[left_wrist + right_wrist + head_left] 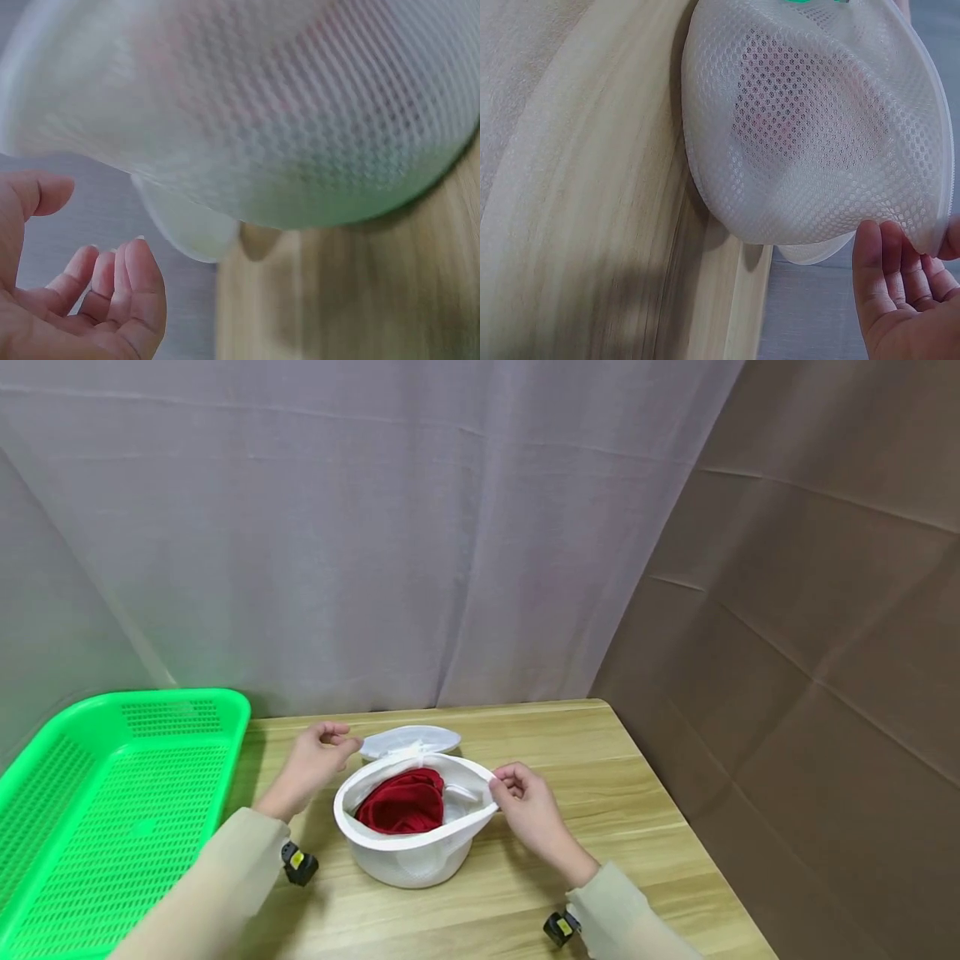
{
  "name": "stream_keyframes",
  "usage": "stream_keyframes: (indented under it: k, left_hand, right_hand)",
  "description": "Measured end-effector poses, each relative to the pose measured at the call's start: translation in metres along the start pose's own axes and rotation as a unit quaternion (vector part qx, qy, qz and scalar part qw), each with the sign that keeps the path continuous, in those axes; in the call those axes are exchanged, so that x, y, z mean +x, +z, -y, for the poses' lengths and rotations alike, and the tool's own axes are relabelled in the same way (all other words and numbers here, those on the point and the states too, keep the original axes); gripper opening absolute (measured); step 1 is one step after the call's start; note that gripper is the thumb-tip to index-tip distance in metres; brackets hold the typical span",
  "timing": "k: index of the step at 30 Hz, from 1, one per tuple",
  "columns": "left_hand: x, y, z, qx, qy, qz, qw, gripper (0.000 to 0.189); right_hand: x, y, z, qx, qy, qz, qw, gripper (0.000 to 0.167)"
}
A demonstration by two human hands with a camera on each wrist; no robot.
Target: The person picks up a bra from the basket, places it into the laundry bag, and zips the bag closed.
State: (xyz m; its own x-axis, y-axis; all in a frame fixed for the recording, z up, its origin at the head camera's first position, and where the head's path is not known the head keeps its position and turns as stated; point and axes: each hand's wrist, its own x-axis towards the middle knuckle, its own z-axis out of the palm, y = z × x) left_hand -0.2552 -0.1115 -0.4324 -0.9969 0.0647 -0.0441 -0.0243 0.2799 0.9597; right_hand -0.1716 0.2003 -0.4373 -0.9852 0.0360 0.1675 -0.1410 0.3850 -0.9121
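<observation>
A white mesh laundry bag [411, 864] stands upright on the wooden table, its round mouth open and its white lid flap [411, 740] folded back at the far side. Inside lies a dark red cloth piece [401, 802] with a cup-like hollow, beside some white inner part of the bag. My right hand [528, 810] pinches the rim at the right between thumb and fingers, pulling it into a point. Near the flap's left end is my left hand [311, 768]; in the left wrist view its thumb and loosely bent fingers [142, 292] stand apart with nothing between them.
A large green plastic basket [236, 735] with slotted walls stands at the left. Grey curtain [360, 543] hangs behind the table [562, 735], and a brown sheet [810, 677] borders its right side. Small black cameras are strapped to both wrists.
</observation>
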Motion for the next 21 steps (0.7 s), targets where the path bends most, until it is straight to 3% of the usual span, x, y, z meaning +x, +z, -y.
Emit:
stream_keyframes:
  k: [6,12,16,21]
  left_hand:
    - [0.014,0.005,0.014,-0.015,-0.061,0.002,0.9980,0.066]
    - [0.017,0.010,0.024,-0.050,-0.126,0.040,0.9899,0.081]
    - [0.017,0.013,0.029,-0.057,-0.136,0.063,0.9871,0.080]
    - [0.020,0.018,0.031,-0.064,-0.121,0.078,0.9875,0.073]
  right_hand:
    - [-0.010,-0.002,0.028,-0.007,-0.003,0.008,0.9999,0.008]
    - [-0.014,-0.003,0.034,-0.005,0.002,0.010,0.9999,0.008]
    - [-0.015,-0.002,0.032,-0.006,0.000,0.013,0.9999,0.008]
    - [-0.016,-0.003,0.033,-0.004,0.001,0.011,0.9999,0.008]
